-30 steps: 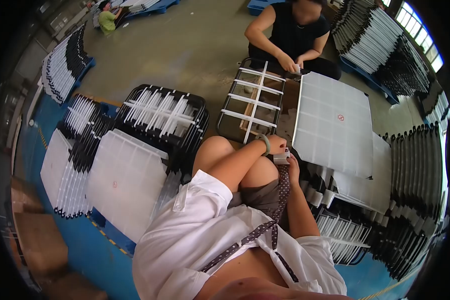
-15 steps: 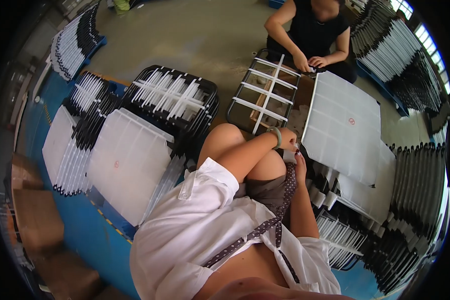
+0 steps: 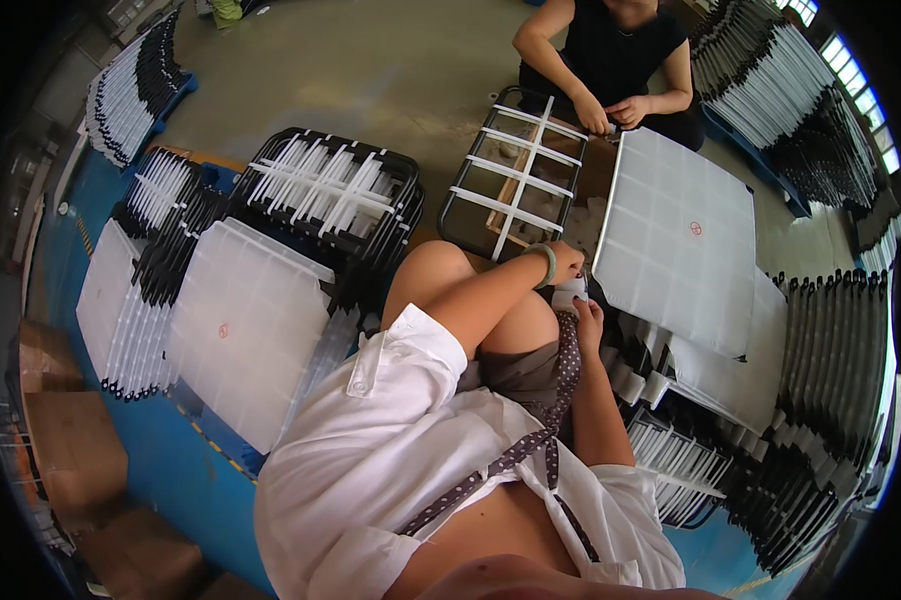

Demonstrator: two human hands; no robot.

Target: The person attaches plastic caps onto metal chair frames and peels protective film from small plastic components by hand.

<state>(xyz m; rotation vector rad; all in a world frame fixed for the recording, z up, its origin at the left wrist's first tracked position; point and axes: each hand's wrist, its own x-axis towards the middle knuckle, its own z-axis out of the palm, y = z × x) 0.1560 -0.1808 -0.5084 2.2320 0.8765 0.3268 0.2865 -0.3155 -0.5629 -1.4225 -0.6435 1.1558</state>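
My left hand, with a green bangle at the wrist, has its fingers curled in close above a small white piece. What its fingertips pinch is hidden. My right hand holds the white piece from the other side, above my lap. Just right of both hands lies the near corner of a large white panel with a red mark. To the upper left of my hands is a black frame with white crossbars, resting over an opened carton.
Across from me, a co-worker in black has both hands at the panel's far corner. Stacked black frames and another white panel stand at left. More folded frames are piled at right. Brown cartons sit lower left.
The view has shifted slightly, moving the scene left and up. My left fingertips have drawn back from the white piece, which my right hand keeps holding.
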